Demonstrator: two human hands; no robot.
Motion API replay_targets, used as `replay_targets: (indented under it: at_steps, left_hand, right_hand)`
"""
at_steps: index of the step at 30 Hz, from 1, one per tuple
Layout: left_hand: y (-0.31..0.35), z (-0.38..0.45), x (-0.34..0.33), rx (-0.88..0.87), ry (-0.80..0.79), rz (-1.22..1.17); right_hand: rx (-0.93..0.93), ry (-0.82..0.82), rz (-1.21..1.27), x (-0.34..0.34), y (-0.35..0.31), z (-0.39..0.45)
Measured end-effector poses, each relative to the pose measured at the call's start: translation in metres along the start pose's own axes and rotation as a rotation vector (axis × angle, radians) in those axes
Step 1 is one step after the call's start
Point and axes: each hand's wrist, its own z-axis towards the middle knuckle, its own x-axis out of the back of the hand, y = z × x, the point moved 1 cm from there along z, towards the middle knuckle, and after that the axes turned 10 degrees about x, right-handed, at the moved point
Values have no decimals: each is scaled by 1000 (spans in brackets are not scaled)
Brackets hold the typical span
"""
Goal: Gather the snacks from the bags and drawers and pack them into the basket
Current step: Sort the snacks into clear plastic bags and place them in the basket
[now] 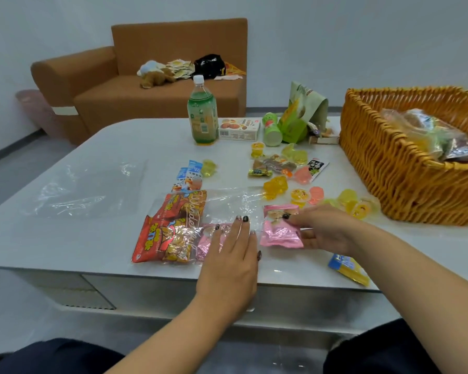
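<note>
Left of the wicker basket (389, 168), her right hand (327, 230) grips a pink snack packet (280, 230); left hand (230, 255) presses flat on the clear bag (227, 203).

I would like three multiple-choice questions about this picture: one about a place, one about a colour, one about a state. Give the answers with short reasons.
1. Where does the wicker basket stand?
A. on the sofa
B. on the table, at the right
C. on the floor

2. What colour is the snack packet that the right hand holds?
A. pink
B. blue
C. black

3. How is the left hand now?
A. curled in a fist in the air
B. gripping the bottle
C. flat, pressing on the clear bag

Answers:
1 B: the basket rests on the white table, at its right side.
2 A: the wrapper between the fingers is shiny pink.
3 C: the fingers lie straight on the transparent bag of snacks.
</note>
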Motion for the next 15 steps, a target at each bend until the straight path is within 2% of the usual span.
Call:
replay_targets:
  at_steps: [5, 9, 11, 15]
  left_hand:
    - [-8, -12, 8, 20, 141, -168]
    - [-11, -23, 12, 23, 147, -272]
    - [-13, -27, 11, 26, 133, -297]
    - [-20, -30, 14, -1, 86, -326]
  right_hand:
    - [-61, -135, 171, -20, 5, 11]
    - [2, -234, 249, -45, 11, 17]
    - [51, -188, 223, -59, 11, 21]
    - [108, 28, 56, -79, 12, 34]
